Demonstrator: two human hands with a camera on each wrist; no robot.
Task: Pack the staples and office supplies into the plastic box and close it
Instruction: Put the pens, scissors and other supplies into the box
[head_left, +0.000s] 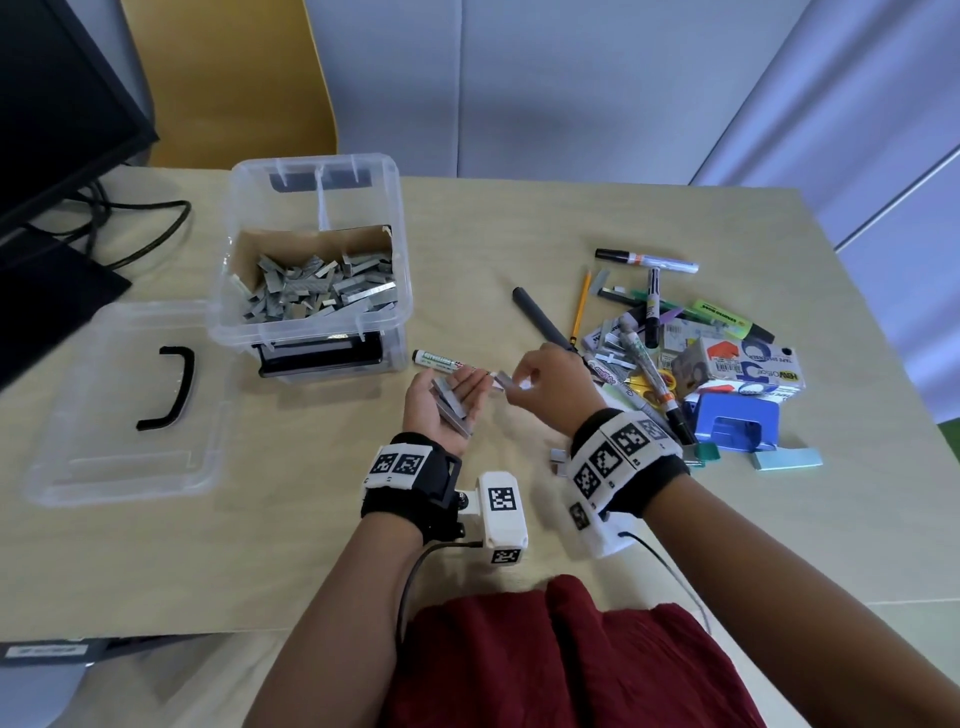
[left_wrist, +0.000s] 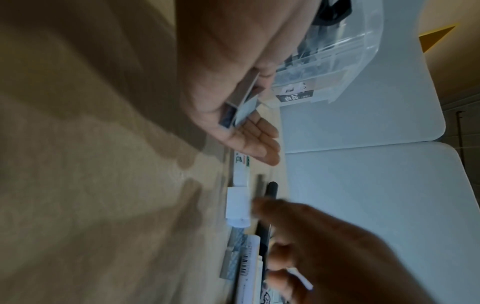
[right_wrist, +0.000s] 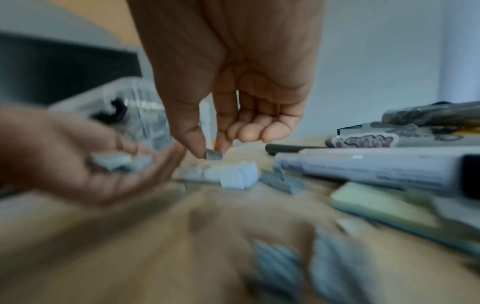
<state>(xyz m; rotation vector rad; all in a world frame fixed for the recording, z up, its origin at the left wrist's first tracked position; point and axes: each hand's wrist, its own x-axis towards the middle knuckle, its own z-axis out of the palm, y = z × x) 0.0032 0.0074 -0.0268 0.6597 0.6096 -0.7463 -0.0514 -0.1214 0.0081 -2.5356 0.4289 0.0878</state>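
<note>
The clear plastic box (head_left: 311, 332) stands open at the table's left-middle, with a cardboard tray of grey staple strips (head_left: 317, 288) inside. My left hand (head_left: 449, 402) lies palm up in front of it, fingers straight, carrying several staple strips (head_left: 452, 408) (left_wrist: 240, 102). Just to its right, my right hand (head_left: 540, 379) pinches one short staple strip (right_wrist: 214, 154) between thumb and forefinger, above more loose strips (right_wrist: 233, 174) on the table. A green-labelled marker (head_left: 441, 359) lies behind the left hand.
The box lid (head_left: 130, 405) with its black handle lies flat at the left. A heap of markers, a pencil, a highlighter, small cartons and a blue hole punch (head_left: 732, 421) fills the right side. A monitor and cables stand at the far left. Loose staples (head_left: 558, 460) lie by my right wrist.
</note>
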